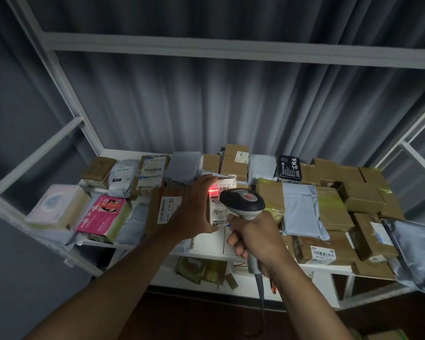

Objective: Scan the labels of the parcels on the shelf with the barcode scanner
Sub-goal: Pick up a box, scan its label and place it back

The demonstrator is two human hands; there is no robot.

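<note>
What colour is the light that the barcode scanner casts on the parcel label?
Red: the head view shows a red line across the label.

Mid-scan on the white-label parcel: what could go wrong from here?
The red scan line sits only at the label's left edge, so the read may miss part of the barcode. The left hand overlaps that label edge and could block it. The scanner's cable, below the right hand, might snag parcels on the lower shelf.
</note>
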